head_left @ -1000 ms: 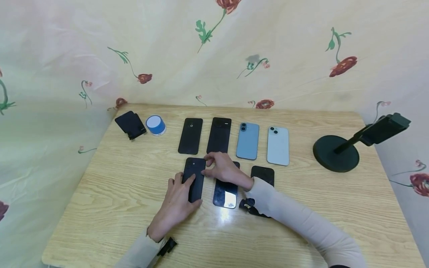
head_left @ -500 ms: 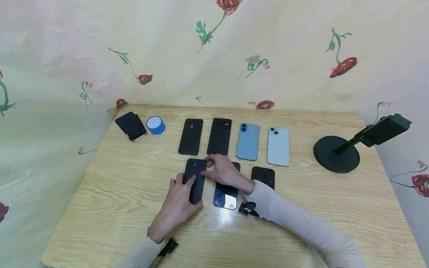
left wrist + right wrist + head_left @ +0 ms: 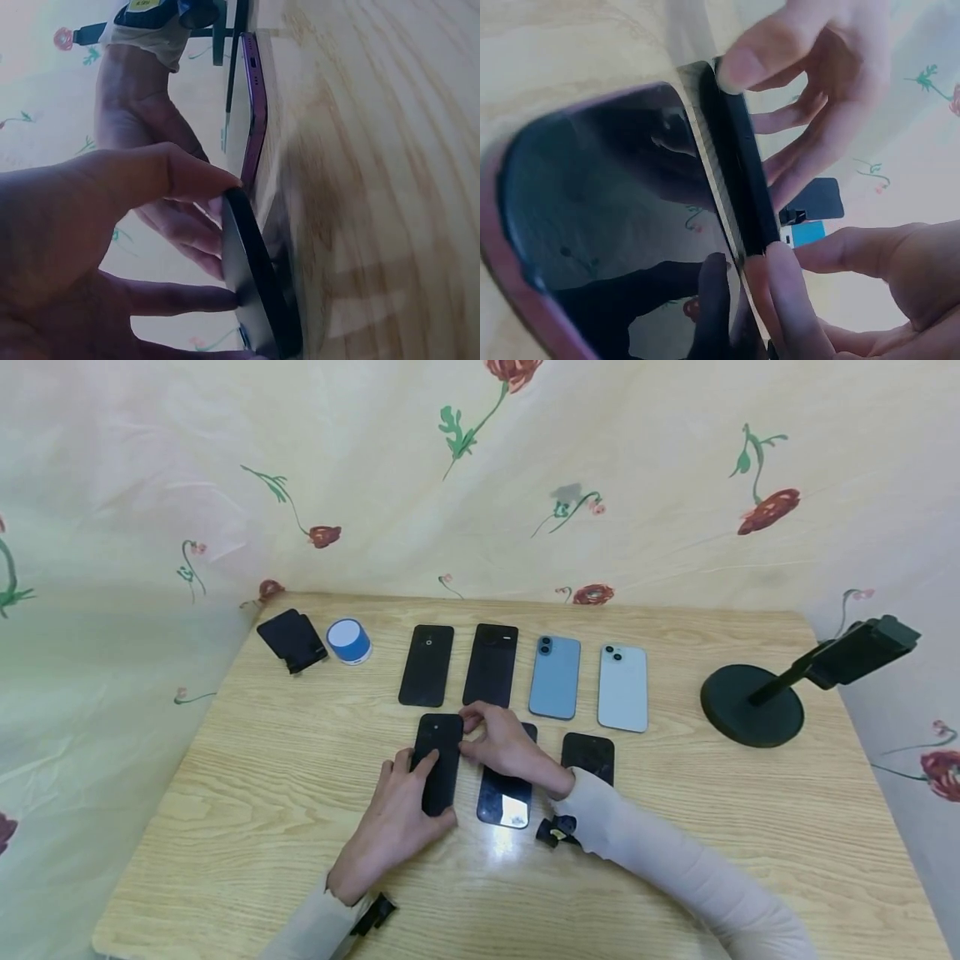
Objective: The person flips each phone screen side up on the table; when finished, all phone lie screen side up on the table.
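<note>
A black smartphone (image 3: 446,777) is between both hands, back up, with camera lenses near its top. My left hand (image 3: 397,814) grips it from the lower left: the thumb is at the bottom edge, fingers spread over the back and left side. With thumb and forefinger my right hand (image 3: 504,743) pinches its upper right edge. In the left wrist view, the near end of the black smartphone (image 3: 251,262) looks slightly raised off the wood. Beside it lies a phone with a glossy dark screen (image 3: 498,797), partly hidden under the right hand.
Another dark phone (image 3: 588,753) lies partly under the right sleeve. Behind are two black phones (image 3: 426,667), a blue phone (image 3: 555,681) and a pale blue phone (image 3: 622,689). A blue-and-white cylinder (image 3: 349,642) and a black folded object (image 3: 292,639) stand back left, a black stand (image 3: 752,706) right.
My right thumb has shifted slightly right, from over the black smartphone's back to its edge. The left hand stays nearly still, and the other phones have not moved.
</note>
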`<action>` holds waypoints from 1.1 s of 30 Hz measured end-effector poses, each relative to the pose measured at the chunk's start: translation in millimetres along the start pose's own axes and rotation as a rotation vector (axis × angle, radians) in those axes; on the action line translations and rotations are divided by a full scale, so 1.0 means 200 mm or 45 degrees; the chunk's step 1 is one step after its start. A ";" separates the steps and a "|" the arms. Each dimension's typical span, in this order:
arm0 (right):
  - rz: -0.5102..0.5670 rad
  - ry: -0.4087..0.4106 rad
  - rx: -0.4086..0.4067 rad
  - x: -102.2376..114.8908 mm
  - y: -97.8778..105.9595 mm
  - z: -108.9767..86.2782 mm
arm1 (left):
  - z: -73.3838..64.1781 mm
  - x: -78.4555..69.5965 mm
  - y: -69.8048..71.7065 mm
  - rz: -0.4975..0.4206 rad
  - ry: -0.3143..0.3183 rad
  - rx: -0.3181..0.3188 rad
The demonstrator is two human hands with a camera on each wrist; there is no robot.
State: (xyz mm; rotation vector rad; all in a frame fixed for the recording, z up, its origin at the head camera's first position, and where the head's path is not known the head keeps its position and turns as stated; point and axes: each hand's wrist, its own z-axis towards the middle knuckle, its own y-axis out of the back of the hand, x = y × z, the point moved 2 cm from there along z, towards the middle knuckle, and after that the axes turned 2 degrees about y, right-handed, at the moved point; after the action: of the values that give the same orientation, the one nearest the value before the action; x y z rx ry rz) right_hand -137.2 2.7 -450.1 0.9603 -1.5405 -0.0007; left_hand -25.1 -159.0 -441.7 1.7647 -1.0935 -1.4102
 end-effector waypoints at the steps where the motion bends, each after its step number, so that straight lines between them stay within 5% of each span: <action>1: 0.038 0.000 0.002 0.00 0.00 0.00 | 0.00 0.00 0.00 -0.013 0.002 0.004; 11: 0.336 0.049 -0.013 -0.01 0.00 -0.05 | -0.01 0.01 0.02 -0.120 -0.019 0.019; 28: 0.388 0.151 0.015 0.02 -0.05 -0.10 | 0.00 0.05 0.05 -0.345 -0.055 0.019; 33: 0.374 0.147 0.027 0.01 -0.06 -0.10 | 0.02 0.07 0.06 -0.498 -0.095 0.012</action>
State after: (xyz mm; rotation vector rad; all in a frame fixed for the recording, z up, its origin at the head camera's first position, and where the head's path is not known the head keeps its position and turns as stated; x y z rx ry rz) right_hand -113.5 4.1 -448.9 0.7301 -1.5638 0.2750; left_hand -30.5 -176.9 -439.3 2.0243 -0.8185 -1.7126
